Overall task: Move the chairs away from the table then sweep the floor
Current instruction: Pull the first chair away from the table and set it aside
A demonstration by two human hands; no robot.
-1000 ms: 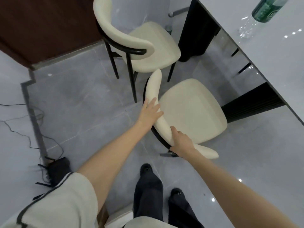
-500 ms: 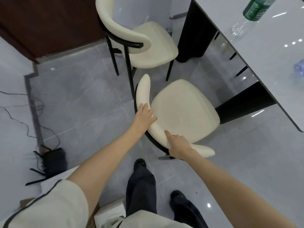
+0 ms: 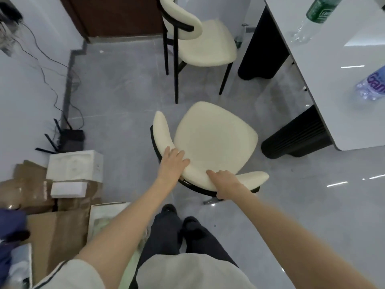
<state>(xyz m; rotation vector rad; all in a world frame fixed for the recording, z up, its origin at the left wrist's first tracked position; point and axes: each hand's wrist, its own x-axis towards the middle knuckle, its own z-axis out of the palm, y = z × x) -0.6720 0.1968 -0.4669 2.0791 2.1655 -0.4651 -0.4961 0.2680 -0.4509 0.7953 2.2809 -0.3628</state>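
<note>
The near chair stands on the grey floor just in front of the person's feet, seat towards the counter but clear of its edge, and both hands are on the curved cream backrest. The left hand lies across the top with its fingers nearly straight, pressing more than clutching (the thumb is hidden, so I can't say whether it hooks behind). The right hand wraps the lower rim, fingers curled under the black frame. That pairing makes sense to me: one hand steers, the other drags, and holding the back keeps the legs trailing behind the pull. The second chair sits further off near the dark door, untouched, with its seat turned to the counter's far pedestal. So I count two chairs, neither tucked under, and no broom anywhere I can see; sweeping looks some way off. On the counter lie two bottles, one green-labelled and one purple-labelled. By the left wall are a black router with trailing cables, cardboard boxes and two white foam pieces, which crowd the room available for parking a chair.
</note>
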